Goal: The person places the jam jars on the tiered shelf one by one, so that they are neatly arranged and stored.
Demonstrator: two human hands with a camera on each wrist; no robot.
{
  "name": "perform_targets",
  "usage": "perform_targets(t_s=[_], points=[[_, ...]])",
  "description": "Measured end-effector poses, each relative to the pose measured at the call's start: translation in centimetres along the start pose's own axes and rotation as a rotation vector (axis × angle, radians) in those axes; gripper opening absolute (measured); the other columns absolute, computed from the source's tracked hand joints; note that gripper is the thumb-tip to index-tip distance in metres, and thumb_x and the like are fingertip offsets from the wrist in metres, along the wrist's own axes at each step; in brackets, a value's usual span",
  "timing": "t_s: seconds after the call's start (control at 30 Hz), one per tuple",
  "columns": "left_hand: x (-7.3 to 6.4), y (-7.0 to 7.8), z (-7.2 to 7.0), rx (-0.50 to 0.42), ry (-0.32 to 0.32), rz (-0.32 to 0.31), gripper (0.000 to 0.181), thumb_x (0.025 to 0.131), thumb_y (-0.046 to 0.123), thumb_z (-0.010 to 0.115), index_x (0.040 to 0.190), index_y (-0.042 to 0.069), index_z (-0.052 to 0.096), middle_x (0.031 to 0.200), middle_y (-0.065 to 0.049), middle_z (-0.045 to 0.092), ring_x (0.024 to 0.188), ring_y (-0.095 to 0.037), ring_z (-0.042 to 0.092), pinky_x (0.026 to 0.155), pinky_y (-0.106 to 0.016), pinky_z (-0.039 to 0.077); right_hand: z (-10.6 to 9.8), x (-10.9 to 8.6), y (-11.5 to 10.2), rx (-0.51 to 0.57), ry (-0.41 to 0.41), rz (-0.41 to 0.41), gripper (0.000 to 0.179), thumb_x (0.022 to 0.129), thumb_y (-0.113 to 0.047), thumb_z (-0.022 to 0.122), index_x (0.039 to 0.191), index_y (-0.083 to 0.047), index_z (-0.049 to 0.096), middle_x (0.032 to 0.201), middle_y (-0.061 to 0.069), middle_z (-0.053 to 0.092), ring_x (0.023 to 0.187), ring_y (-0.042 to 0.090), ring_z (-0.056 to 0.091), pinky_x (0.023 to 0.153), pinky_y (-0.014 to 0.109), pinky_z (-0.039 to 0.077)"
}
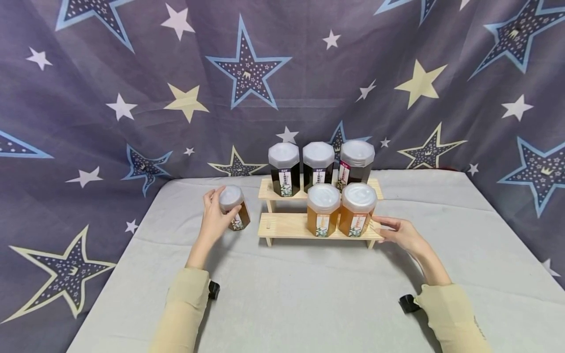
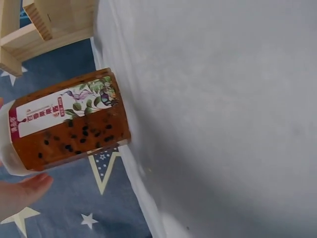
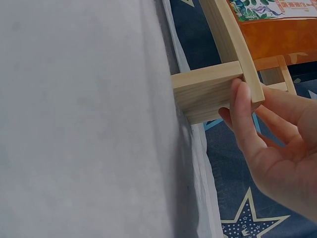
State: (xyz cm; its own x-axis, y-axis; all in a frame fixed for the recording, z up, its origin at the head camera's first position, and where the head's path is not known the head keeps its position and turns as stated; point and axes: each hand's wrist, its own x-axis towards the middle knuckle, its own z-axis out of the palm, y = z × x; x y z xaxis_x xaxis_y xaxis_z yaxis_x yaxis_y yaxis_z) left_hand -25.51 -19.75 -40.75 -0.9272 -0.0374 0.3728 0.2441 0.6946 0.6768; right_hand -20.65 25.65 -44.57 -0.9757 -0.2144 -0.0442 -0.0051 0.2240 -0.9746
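Note:
My left hand [image 1: 214, 216] holds a jar of amber, black-seeded preserve [image 1: 240, 219] by its pale lid, left of the wooden stand [image 1: 284, 225]. In the left wrist view the same jar [image 2: 81, 121] shows a white and pink label with printed leaves, and part of the hand is out of frame. At the stand's right end, my right hand [image 1: 405, 236] pinches the lower shelf's edge. The right wrist view shows the fingers [image 3: 242, 106] against that wooden board [image 3: 233, 39]. Two orange jars [image 1: 323, 218] [image 1: 355, 218] stand on the lower shelf.
Three dark jars [image 1: 286, 181] [image 1: 318, 174] [image 1: 355, 171] with pale lids stand on the upper shelf. A light grey cloth [image 1: 300, 294] covers the table. Behind it hangs a star-patterned curtain [image 1: 282, 113].

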Motion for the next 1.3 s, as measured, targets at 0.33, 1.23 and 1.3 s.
perform_targets(t_s=[0.33,1.23,1.3], points=[[0.4,-0.8,0.1,-0.018,-0.046,-0.034,0.064,0.078,0.020,0.067,0.131,0.002,0.037,0.121,-0.025,0.034,0.111,-0.039,0.039,0.093,-0.049,0.031,0.0,0.1,0.0,-0.005,0.000,-0.004,0.046,0.084,-0.003,0.056,0.123,0.015,0.041,0.123,0.034,0.040,0.072,0.007,0.061,0.070,0.035,0.051],[1.2,-1.2,-0.1,0.031,0.018,-0.050,0.060,0.065,0.022,0.075,0.117,0.006,0.049,0.105,-0.019,0.047,0.095,-0.035,0.048,0.082,-0.047,0.039,-0.1,-0.2,0.1,-0.011,0.000,-0.008,0.048,0.083,-0.005,0.057,0.123,0.014,0.040,0.122,0.034,0.042,0.072,0.009,0.062,0.070,0.032,0.051],[1.3,-1.3,0.0,0.029,0.028,-0.034,0.060,0.063,0.022,0.076,0.115,0.005,0.050,0.104,-0.018,0.048,0.095,-0.034,0.049,0.082,-0.047,0.039,-0.1,-0.2,0.0,-0.001,-0.006,-0.007,0.048,0.083,-0.004,0.057,0.124,0.014,0.040,0.123,0.034,0.041,0.072,0.009,0.062,0.070,0.032,0.051]])
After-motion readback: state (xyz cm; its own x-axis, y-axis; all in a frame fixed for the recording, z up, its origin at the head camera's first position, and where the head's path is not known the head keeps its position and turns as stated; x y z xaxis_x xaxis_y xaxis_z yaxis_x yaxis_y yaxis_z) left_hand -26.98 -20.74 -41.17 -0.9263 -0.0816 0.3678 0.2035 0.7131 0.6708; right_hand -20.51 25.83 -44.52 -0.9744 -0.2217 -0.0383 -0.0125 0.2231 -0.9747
